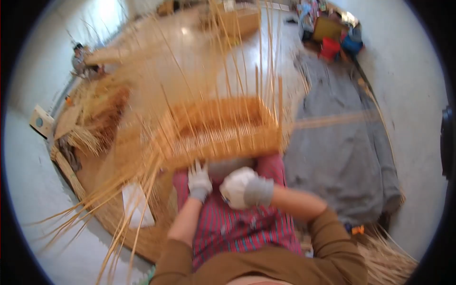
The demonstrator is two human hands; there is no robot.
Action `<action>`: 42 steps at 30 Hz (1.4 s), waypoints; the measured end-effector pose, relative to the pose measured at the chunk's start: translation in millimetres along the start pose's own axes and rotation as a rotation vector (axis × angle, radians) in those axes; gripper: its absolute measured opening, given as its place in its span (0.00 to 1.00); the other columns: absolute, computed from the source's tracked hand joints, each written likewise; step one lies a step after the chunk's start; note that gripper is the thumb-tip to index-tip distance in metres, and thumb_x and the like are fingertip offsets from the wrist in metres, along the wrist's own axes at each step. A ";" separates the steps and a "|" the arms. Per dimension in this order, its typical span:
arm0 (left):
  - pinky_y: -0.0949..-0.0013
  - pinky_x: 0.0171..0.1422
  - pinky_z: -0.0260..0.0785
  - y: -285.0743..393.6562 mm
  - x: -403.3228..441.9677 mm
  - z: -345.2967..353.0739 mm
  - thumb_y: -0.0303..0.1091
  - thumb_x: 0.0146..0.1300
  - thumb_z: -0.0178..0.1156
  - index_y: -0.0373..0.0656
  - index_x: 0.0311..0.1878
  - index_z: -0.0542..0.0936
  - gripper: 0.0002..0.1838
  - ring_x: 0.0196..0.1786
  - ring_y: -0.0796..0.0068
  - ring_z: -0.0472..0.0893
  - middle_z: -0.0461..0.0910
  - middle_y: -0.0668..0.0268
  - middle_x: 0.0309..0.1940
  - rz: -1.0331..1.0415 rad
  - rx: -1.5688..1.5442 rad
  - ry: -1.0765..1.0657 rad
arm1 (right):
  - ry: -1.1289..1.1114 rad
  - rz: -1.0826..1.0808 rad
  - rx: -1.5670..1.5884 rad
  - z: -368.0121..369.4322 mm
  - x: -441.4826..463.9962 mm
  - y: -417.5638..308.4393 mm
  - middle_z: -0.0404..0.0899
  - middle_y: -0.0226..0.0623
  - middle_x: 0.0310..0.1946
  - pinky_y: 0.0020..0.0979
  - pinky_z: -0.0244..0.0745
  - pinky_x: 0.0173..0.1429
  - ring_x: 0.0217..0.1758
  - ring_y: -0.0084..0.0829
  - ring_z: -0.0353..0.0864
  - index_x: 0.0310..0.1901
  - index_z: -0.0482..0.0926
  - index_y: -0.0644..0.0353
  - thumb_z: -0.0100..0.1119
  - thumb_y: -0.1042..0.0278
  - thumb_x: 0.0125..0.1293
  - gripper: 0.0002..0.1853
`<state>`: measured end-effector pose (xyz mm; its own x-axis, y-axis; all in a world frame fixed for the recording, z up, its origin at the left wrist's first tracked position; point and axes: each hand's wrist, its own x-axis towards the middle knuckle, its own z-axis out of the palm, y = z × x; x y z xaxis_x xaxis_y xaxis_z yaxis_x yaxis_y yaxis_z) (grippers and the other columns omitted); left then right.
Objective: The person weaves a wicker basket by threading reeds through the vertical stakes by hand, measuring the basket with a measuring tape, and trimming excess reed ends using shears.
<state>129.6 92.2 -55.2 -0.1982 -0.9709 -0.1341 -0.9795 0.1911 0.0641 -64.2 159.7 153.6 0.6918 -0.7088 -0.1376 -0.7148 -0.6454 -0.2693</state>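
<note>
A rectangular woven basket (228, 148) with long upright stakes rests at the front of my lap, on a striped pink cloth (213, 228). My left hand (199, 180), in a pale glove with a grey cuff, lies at the basket's near lower edge, its fingers spread and pointing forward. To the right, my right hand (240, 187) in a similar glove is bent inward over the lap, just short of the basket. Its fingers are blurred, and whether it holds anything cannot be made out. Loose long strands (109, 202) fan out from the basket's left corner.
A grey cloth (337, 156) covers the floor at right. Bundles of strands (102, 118) lie at left, near a seated person (81, 61). A white sheet (137, 205) is at lower left. Red (329, 47) and blue containers stand at the back right, a wooden box (240, 23) farther back.
</note>
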 end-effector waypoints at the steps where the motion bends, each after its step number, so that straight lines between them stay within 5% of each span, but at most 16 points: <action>1: 0.48 0.81 0.45 -7.7 4.3 17.5 0.49 0.58 0.62 0.57 0.79 0.56 0.45 0.78 0.46 0.54 0.48 0.49 0.79 0.035 -0.016 0.065 | 0.189 -0.101 0.020 -29.1 -8.8 -17.7 0.83 0.47 0.23 0.44 0.81 0.28 0.28 0.46 0.86 0.22 0.85 0.55 0.60 0.61 0.51 0.09; 2: 0.47 0.80 0.48 -12.1 5.1 26.9 0.53 0.59 0.61 0.57 0.78 0.58 0.44 0.77 0.44 0.56 0.49 0.49 0.79 0.152 0.083 0.033 | 0.600 -0.224 0.142 -31.0 -14.4 -30.4 0.81 0.45 0.19 0.44 0.79 0.25 0.27 0.45 0.86 0.18 0.82 0.55 0.61 0.63 0.48 0.08; 3: 0.46 0.79 0.49 0.7 21.1 10.7 0.56 0.59 0.61 0.57 0.78 0.57 0.45 0.77 0.43 0.55 0.48 0.50 0.79 -0.060 -0.024 -0.187 | 0.439 -0.253 0.216 -80.0 -27.0 -63.3 0.78 0.42 0.17 0.44 0.78 0.24 0.22 0.43 0.83 0.15 0.79 0.57 0.63 0.63 0.43 0.08; 4: 0.48 0.74 0.62 18.6 2.7 -21.4 0.42 0.60 0.64 0.53 0.76 0.62 0.40 0.71 0.46 0.67 0.53 0.48 0.77 -0.053 0.075 -0.118 | 0.188 -0.165 0.109 -125.8 -42.5 -97.1 0.76 0.37 0.15 0.40 0.75 0.24 0.16 0.37 0.75 0.13 0.77 0.56 0.63 0.63 0.41 0.09; 6: 0.52 0.70 0.67 12.1 -1.8 -6.1 0.39 0.57 0.68 0.60 0.79 0.52 0.49 0.69 0.47 0.71 0.47 0.50 0.79 0.005 0.072 -0.041 | 0.474 0.040 -0.246 -82.7 -38.5 -152.7 0.73 0.30 0.16 0.36 0.68 0.22 0.13 0.32 0.66 0.16 0.77 0.52 0.63 0.64 0.42 0.06; 14: 0.57 0.69 0.70 15.9 -2.2 -28.1 0.39 0.58 0.67 0.70 0.80 0.48 0.51 0.68 0.50 0.73 0.40 0.51 0.81 -0.114 -0.023 -0.231 | 0.356 -0.212 0.097 -74.5 -50.9 -142.4 0.74 0.30 0.22 0.35 0.70 0.29 0.24 0.33 0.71 0.20 0.75 0.52 0.61 0.64 0.46 0.06; 18: 0.51 0.69 0.68 10.8 -1.5 -34.7 0.47 0.57 0.68 0.65 0.78 0.56 0.46 0.67 0.46 0.73 0.55 0.50 0.76 -0.094 -0.107 -0.224 | 0.304 -0.396 0.278 -73.2 -65.9 -131.0 0.74 0.30 0.25 0.35 0.71 0.34 0.31 0.34 0.74 0.22 0.74 0.52 0.60 0.64 0.48 0.05; 22: 0.57 0.65 0.72 -13.6 24.7 -29.8 0.38 0.64 0.63 0.52 0.69 0.71 0.29 0.60 0.53 0.79 0.71 0.52 0.66 0.043 -0.463 -0.029 | 0.287 -0.611 0.544 -11.8 -52.1 -65.2 0.81 0.34 0.33 0.38 0.78 0.45 0.44 0.40 0.81 0.33 0.79 0.55 0.66 0.67 0.50 0.08; 25: 0.61 0.63 0.73 -9.9 48.8 -48.2 0.32 0.69 0.59 0.44 0.64 0.75 0.20 0.58 0.59 0.81 0.80 0.53 0.56 0.152 -0.872 0.369 | 0.207 0.140 1.258 40.0 -44.9 -28.9 0.80 0.33 0.31 0.29 0.81 0.42 0.35 0.22 0.82 0.40 0.79 0.61 0.64 0.72 0.65 0.05; 28: 0.68 0.59 0.74 23.2 90.9 -69.4 0.31 0.73 0.54 0.37 0.56 0.79 0.13 0.52 0.67 0.82 0.85 0.58 0.46 0.211 -1.108 0.741 | 0.565 0.467 1.527 83.6 -3.3 36.6 0.79 0.31 0.35 0.28 0.82 0.39 0.33 0.23 0.80 0.52 0.79 0.57 0.62 0.80 0.65 0.14; 29: 0.68 0.58 0.74 26.4 117.8 -62.5 0.31 0.74 0.53 0.38 0.53 0.80 0.12 0.50 0.67 0.83 0.85 0.60 0.43 0.146 -1.268 0.590 | 0.506 0.598 1.528 62.0 4.4 47.5 0.80 0.33 0.40 0.29 0.83 0.41 0.38 0.25 0.82 0.59 0.74 0.57 0.62 0.79 0.65 0.21; 31: 0.68 0.56 0.74 31.1 141.8 -67.7 0.31 0.75 0.51 0.39 0.51 0.81 0.11 0.47 0.67 0.83 0.85 0.61 0.40 0.089 -1.427 0.443 | 0.678 0.513 0.776 111.0 38.7 107.9 0.80 0.42 0.51 0.34 0.80 0.56 0.54 0.37 0.82 0.70 0.64 0.56 0.65 0.74 0.62 0.34; 33: 0.73 0.51 0.71 35.0 154.0 -82.5 0.38 0.79 0.46 0.42 0.46 0.80 0.14 0.42 0.76 0.77 0.82 0.65 0.37 -0.188 -1.597 -0.114 | 0.705 0.447 0.641 124.2 64.1 130.3 0.79 0.46 0.55 0.36 0.77 0.62 0.60 0.42 0.80 0.73 0.60 0.55 0.66 0.73 0.61 0.39; 37: 0.60 0.32 0.75 43.0 200.1 -58.3 0.50 0.76 0.47 0.49 0.38 0.80 0.19 0.26 0.71 0.78 0.78 0.67 0.24 0.049 -0.981 0.087 | 0.579 0.427 0.511 143.8 91.2 139.2 0.66 0.49 0.70 0.33 0.65 0.73 0.74 0.38 0.66 0.77 0.54 0.55 0.66 0.74 0.58 0.46; 41: 0.58 0.46 0.76 35.5 162.0 -93.5 0.43 0.74 0.50 0.45 0.53 0.79 0.15 0.36 0.60 0.83 0.81 0.59 0.31 -0.106 -1.373 -0.241 | 0.660 0.365 0.412 128.2 74.2 151.8 0.75 0.49 0.61 0.37 0.71 0.66 0.64 0.44 0.75 0.76 0.54 0.59 0.67 0.66 0.61 0.45; 42: 0.59 0.42 0.77 32.9 147.6 -89.2 0.41 0.74 0.52 0.44 0.55 0.77 0.15 0.35 0.61 0.82 0.81 0.59 0.34 0.006 -1.077 0.148 | 0.653 0.420 0.559 108.7 67.9 149.3 0.79 0.50 0.57 0.40 0.75 0.61 0.58 0.48 0.80 0.75 0.54 0.63 0.69 0.62 0.61 0.45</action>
<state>71.5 -57.7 15.3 -0.1253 -0.9920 -0.0149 -0.4180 0.0392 0.9076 -112.9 46.1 0.4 0.0759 -0.9794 0.1869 -0.6227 -0.1930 -0.7582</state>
